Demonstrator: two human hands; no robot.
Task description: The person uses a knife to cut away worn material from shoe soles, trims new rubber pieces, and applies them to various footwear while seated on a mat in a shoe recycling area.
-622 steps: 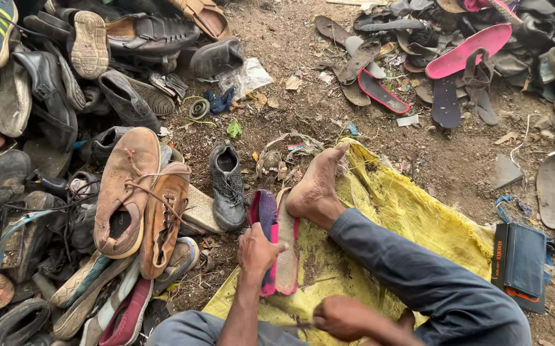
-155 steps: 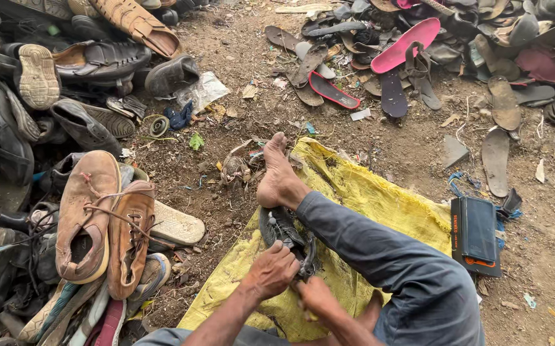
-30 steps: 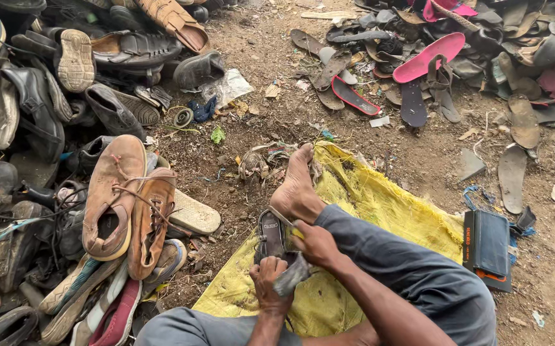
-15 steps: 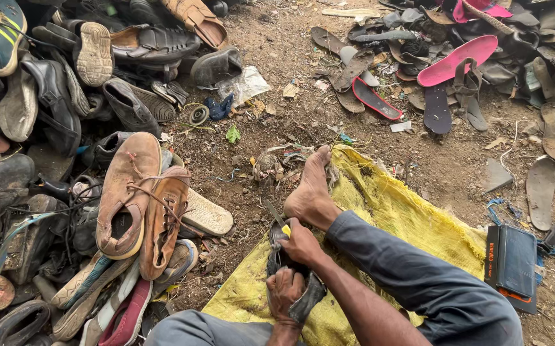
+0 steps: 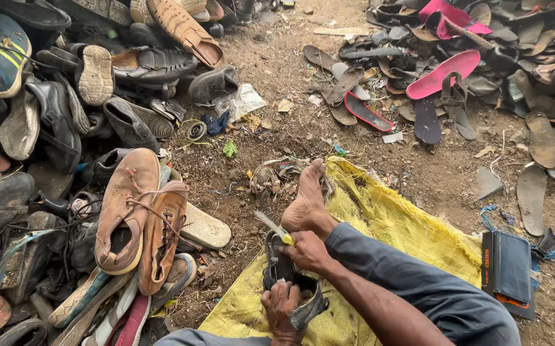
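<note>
A yellow sack (image 5: 386,224) covers the dirt, and on it lies a dark sandal (image 5: 284,275) beside the bare foot (image 5: 307,205). The left hand (image 5: 282,307) closes its grip on the sandal's near end. The right hand (image 5: 307,251), just above it, grips a yellow-handled knife (image 5: 275,229).

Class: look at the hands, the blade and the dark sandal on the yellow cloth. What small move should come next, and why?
Probably bring the blade down to the dark sandal: the right hand holds it raised, tip pointing away, while the left hand grips the sandal's near end on the yellow cloth.
</note>
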